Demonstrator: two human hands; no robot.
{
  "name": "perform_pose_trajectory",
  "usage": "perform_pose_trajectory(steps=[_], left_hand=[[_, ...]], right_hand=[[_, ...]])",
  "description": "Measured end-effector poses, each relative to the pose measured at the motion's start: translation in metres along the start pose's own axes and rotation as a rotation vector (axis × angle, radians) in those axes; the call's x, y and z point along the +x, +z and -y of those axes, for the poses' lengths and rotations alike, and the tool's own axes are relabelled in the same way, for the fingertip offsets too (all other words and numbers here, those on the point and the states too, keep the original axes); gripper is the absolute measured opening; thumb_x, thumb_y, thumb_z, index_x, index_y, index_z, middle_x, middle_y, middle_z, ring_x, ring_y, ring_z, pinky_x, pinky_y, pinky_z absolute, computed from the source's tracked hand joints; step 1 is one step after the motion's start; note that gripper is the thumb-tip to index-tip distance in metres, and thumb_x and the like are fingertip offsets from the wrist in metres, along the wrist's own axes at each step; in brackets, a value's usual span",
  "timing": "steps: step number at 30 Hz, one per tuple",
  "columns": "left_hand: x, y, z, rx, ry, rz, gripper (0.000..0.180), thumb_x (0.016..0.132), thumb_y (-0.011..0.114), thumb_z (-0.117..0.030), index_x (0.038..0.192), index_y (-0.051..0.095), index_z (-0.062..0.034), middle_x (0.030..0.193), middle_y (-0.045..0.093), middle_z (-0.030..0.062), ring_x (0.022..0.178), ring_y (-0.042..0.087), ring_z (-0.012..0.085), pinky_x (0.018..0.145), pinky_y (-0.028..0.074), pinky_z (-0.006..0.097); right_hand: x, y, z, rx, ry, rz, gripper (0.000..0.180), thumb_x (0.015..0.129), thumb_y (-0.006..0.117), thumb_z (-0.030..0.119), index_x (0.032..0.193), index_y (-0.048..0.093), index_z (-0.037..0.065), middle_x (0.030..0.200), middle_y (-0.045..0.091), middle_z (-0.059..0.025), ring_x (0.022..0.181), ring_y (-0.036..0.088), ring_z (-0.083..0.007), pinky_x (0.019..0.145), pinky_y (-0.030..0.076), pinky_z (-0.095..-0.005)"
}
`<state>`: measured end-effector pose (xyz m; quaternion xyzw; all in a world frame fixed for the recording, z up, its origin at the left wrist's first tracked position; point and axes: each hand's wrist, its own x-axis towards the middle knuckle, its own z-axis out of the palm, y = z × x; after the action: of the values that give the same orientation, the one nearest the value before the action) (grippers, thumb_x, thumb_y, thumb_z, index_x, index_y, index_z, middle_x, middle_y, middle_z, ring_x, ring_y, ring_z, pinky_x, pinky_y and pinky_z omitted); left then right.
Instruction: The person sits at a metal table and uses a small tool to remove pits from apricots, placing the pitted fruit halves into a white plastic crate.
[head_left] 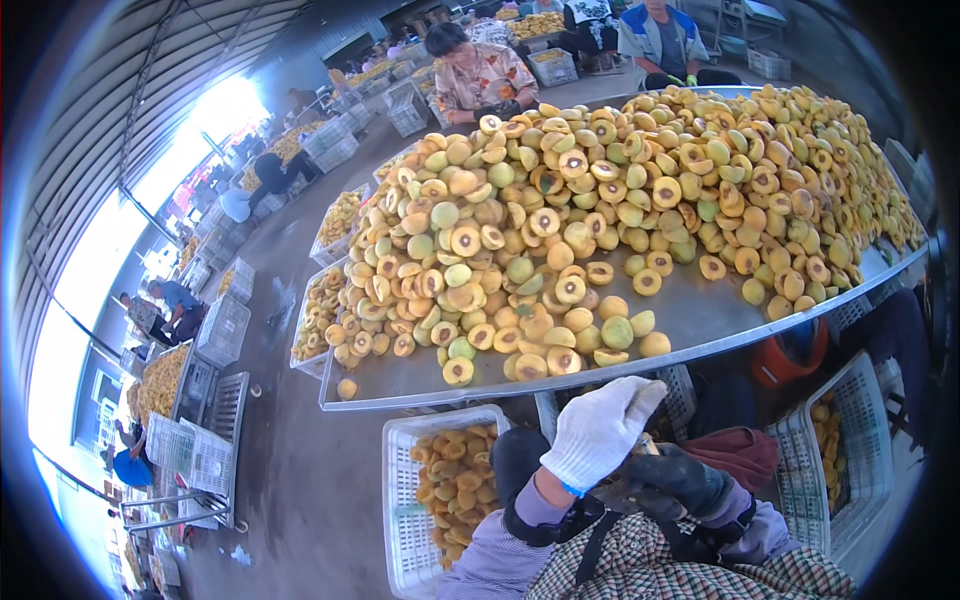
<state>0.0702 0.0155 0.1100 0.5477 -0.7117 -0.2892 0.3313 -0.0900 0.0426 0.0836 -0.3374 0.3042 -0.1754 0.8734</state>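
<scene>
A large heap of halved yellow peaches (545, 222), many with brown pit hollows or stones showing, lies on a metal table (690, 300) in front of me. My left hand (603, 432), in a white knit glove, is just off the table's near edge, its fingers pressed together; what they hold, if anything, is hidden. Close beside it, over my lap, my right hand (672, 480) wears a dark glove and is closed. A small light-brown piece (648, 446) shows at its fingers, too little to name.
A white plastic crate (400, 500) of peach halves stands at my left, another crate (850, 450) at my right. An orange-red bucket (790, 355) is under the table's right side. Across the table sit a person in a flowered shirt (485, 75) and a person in a blue-white top (660, 45).
</scene>
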Motion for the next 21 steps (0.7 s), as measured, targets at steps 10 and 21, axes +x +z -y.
perform_pose_trajectory(steps=[10,21], left_hand=[[0.006,0.001,0.008,-0.13,0.053,0.011,0.031,0.094,0.055,-0.032,0.109,0.064,-0.0067,0.089,0.068,0.0141,0.07,0.066,0.0276,0.065,0.051,0.036],[-0.007,0.005,0.015,-0.508,-0.228,0.054,0.026,0.096,0.054,-0.02,0.1,0.065,0.0034,0.09,0.069,0.0084,0.076,0.065,0.0147,0.067,0.05,0.025]], right_hand=[[0.007,-0.01,-0.014,0.157,-0.072,0.089,0.028,0.093,0.054,0.03,0.086,0.059,0.003,0.059,0.05,-0.0008,0.044,0.044,-0.0052,0.038,0.032,-0.0188],[0.019,-0.02,-0.028,0.145,-0.033,0.281,0.041,0.1,0.044,0.035,0.078,0.056,0.002,0.058,0.052,0.0003,0.042,0.044,-0.0054,0.039,0.036,-0.0204]])
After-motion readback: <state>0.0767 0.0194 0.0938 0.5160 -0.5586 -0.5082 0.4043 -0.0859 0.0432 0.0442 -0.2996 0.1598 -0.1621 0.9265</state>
